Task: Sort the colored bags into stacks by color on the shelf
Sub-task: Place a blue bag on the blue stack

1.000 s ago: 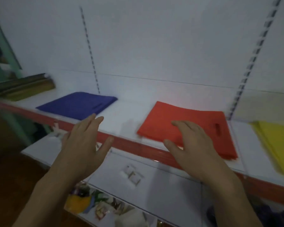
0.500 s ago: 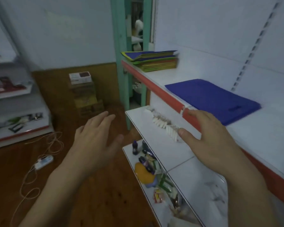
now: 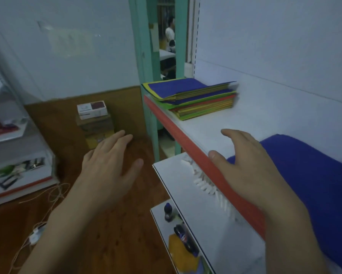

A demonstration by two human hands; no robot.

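Note:
A mixed pile of colored bags (image 3: 195,97), blue on top with green, red and yellow layers below, lies at the far left end of the white shelf (image 3: 215,127) with its red front edge. A flat blue bag stack (image 3: 312,171) rests on the shelf at right. My right hand (image 3: 243,163) hovers with fingers spread over the shelf edge, just left of the blue stack, and holds nothing. My left hand (image 3: 107,163) is open in the air over the wooden floor, left of the shelf.
Lower white shelves (image 3: 187,186) below carry small bottles and packets. Stacked boxes (image 3: 95,123) stand on the floor by a green door frame (image 3: 146,76). Another shelf unit (image 3: 18,171) stands at left. A cable lies on the floor. A person sits beyond the doorway.
The view has swung left from the red and yellow stacks to the mixed pile. Both hands came along, the right from the red stack to the shelf edge beside the blue one.

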